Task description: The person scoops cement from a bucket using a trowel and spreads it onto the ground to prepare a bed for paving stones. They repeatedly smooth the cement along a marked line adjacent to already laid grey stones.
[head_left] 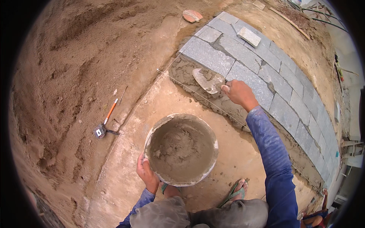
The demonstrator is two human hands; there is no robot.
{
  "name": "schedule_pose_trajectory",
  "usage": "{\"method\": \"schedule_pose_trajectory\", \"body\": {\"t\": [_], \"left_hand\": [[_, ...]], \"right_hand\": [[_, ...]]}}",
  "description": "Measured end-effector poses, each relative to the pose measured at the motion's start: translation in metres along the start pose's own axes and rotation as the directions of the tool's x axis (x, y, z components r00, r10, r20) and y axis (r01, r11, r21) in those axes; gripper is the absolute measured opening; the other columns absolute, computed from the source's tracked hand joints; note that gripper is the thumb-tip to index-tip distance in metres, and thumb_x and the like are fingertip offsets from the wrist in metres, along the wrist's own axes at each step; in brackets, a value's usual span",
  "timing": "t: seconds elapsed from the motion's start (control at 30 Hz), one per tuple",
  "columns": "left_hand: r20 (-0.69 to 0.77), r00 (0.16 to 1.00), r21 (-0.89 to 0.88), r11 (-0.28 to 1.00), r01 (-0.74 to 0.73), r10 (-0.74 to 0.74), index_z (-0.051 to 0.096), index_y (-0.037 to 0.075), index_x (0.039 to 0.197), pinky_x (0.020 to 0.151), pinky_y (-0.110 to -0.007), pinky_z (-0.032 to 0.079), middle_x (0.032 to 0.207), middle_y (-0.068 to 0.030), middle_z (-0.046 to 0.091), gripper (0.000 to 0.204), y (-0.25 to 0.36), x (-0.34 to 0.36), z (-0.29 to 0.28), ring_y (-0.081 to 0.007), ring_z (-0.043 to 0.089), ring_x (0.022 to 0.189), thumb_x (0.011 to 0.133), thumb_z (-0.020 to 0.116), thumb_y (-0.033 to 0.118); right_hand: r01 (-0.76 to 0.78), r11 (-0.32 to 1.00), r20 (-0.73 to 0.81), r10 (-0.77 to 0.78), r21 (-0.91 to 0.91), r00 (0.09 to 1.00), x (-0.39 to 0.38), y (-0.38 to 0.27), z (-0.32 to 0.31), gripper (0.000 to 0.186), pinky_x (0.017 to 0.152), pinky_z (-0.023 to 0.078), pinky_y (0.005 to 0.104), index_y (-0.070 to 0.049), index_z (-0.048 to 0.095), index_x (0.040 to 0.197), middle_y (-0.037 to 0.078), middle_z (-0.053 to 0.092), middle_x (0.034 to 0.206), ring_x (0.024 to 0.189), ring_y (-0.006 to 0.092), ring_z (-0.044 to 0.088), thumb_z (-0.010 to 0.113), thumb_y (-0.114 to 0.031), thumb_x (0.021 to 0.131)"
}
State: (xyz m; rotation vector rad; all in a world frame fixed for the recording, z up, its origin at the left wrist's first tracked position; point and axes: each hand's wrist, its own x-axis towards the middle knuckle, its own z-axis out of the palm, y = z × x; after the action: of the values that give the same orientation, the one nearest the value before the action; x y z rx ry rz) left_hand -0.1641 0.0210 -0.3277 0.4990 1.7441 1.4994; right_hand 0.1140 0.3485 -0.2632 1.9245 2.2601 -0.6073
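Note:
My left hand (148, 174) grips the rim of a round bucket (213, 131) near my feet. Wet grey mortar (180, 146) fills the lower part of it. My right hand (240, 94) is closed around the handle of a trowel (207, 81). The trowel's blade, smeared with mortar, rests on a bed of spread mortar (183, 70) beside the grey stone pavers (253, 85). A thin string line (205, 97) runs along the near side of that bed.
A tape measure (100, 131) and an orange pencil (111, 110) lie on loose soil at left. A small stone block (249, 37) sits on the pavers. Reddish brick piece (192, 16) lies at the far end. Another person (317, 216) shows at lower right.

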Motion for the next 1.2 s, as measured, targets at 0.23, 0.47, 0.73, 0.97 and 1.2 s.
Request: {"method": "schedule_pose_trajectory", "body": {"t": [0.23, 0.47, 0.73, 0.97, 1.2], "left_hand": [[-0.004, 0.999, 0.072, 0.996, -0.050, 0.050, 0.053, -0.011, 0.124, 0.087, -0.027, 0.047, 0.109, -0.0098, 0.064, 0.037, 0.002, 0.000, 0.000, -0.0136, 0.058, 0.097, 0.100, 0.043, 0.015], [0.042, 0.994, 0.128, 0.986, -0.107, 0.102, 0.053, -0.010, 0.124, 0.084, -0.027, 0.046, 0.106, -0.0089, 0.063, 0.036, 0.005, -0.001, 0.005, -0.0130, 0.057, 0.094, 0.100, 0.042, 0.015], [0.181, 0.972, 0.137, 0.975, -0.174, 0.148, 0.051, -0.009, 0.129, 0.089, -0.027, 0.046, 0.113, -0.0117, 0.064, 0.039, 0.044, 0.000, 0.028, -0.0145, 0.059, 0.101, 0.101, 0.042, 0.016], [0.390, 0.904, 0.265, 0.919, -0.291, 0.174, 0.056, -0.010, 0.128, 0.093, -0.030, 0.046, 0.114, -0.0148, 0.066, 0.037, 0.074, 0.002, 0.094, -0.0183, 0.061, 0.104, 0.100, 0.046, 0.013], [0.446, 0.839, 0.341, 0.808, -0.481, 0.311, 0.057, -0.011, 0.127, 0.093, -0.032, 0.048, 0.114, -0.0223, 0.068, 0.036, 0.078, -0.015, 0.102, -0.0239, 0.065, 0.104, 0.096, 0.048, 0.005]], "right_hand": [[-0.054, 0.997, 0.061, 0.057, -0.057, 0.996, 0.034, -0.009, 0.053, 0.041, 0.088, 0.054, 0.0468, -0.001, 0.070, 0.107, 0.021, 0.071, 0.106, 0.101, 0.0377, 0.068, 0.061, -0.037, 0.090], [-0.156, 0.988, 0.097, 0.157, -0.012, 0.983, -0.038, 0.109, 0.062, 0.041, 0.086, 0.053, 0.0479, -0.003, 0.071, 0.104, 0.021, 0.070, 0.106, 0.099, 0.0401, 0.066, 0.058, -0.040, 0.092], [-0.112, 0.988, -0.130, 0.126, 0.106, 0.983, -0.189, 0.106, -0.041, 0.041, 0.075, 0.050, 0.0468, -0.001, 0.072, 0.101, 0.024, 0.067, 0.088, 0.085, 0.0422, 0.064, 0.063, -0.040, 0.089], [0.184, 0.966, -0.058, -0.197, -0.179, 0.979, -0.231, 0.022, -0.022, 0.025, 0.062, 0.050, 0.0425, -0.004, 0.068, 0.093, 0.017, 0.063, 0.074, 0.071, 0.0330, 0.065, 0.065, -0.028, 0.087], [0.303, 0.887, 0.028, -0.313, -0.349, 0.949, -0.261, -0.026, 0.059, 0.015, 0.056, 0.053, 0.0339, -0.001, 0.064, 0.089, 0.011, 0.063, 0.077, 0.073, 0.0237, 0.068, 0.064, -0.012, 0.079]]}}
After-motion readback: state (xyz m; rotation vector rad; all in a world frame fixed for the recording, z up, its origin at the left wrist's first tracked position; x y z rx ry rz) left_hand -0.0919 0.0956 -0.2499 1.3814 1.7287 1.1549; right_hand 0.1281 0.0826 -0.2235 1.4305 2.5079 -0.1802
